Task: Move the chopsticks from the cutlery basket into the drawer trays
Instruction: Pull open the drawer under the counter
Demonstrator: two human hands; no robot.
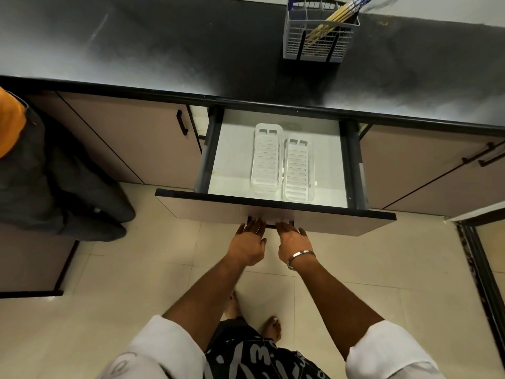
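We held our left hand (250, 243) and right hand (291, 240), fingers open, at the drawer (276, 214) handle; chopsticks (332, 19) stood at one o'clock.

We see the grey wire cutlery basket (319, 36) on the dark stone countertop (164, 50), behind the open drawer (273, 212), where two clear slotted plastic trays (284, 162) lie side by side, touching.

Drawer (218, 160) open, trays (284, 162) clear from above; counter (164, 50) path to basket (318, 39) prob. free.
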